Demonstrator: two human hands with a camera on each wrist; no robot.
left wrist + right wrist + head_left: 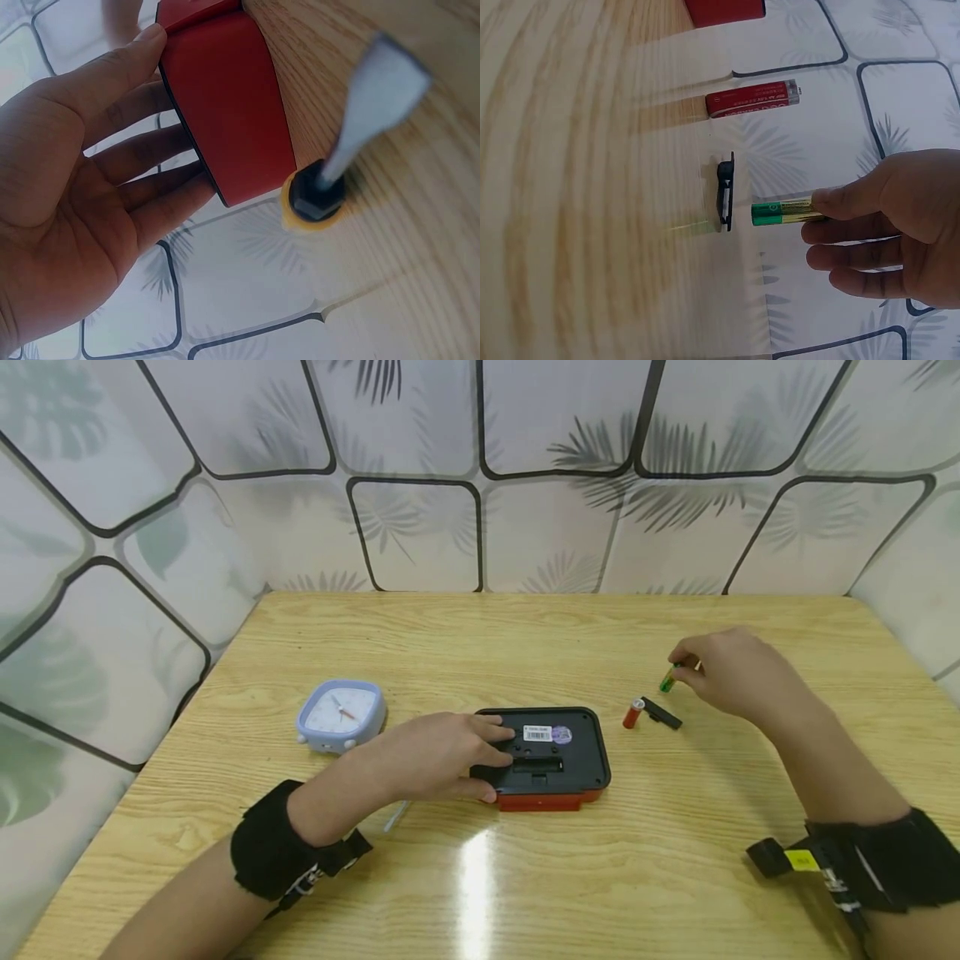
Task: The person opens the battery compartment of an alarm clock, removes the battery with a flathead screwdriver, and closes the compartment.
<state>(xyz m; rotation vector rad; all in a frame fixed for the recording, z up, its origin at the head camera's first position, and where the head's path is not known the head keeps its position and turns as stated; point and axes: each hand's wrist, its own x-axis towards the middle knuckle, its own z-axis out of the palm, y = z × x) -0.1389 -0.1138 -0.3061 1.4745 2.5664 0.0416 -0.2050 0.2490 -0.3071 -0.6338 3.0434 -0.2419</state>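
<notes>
My left hand [450, 752] rests on a red box-shaped device [540, 802], which lies with its black back [581, 756] up. Its fingers extend over the back, and the thumb touches the near edge. A slot-like battery compartment [537, 765] shows in that back, with a barcode label above it. My right hand [738, 681] pinches a green-and-gold battery [784, 211] between thumb and fingertips, above the table. A red battery [754, 99] stands upright near it. Beside that lies a small black battery cover [662, 714].
A pale blue clock [342, 716] stands on the wooden table [600, 885] left of the device. In the left wrist view, a flat-blade screwdriver [360, 127] with some yellow at its base is close to the device. A patterned backdrop [420, 535] rises behind the table.
</notes>
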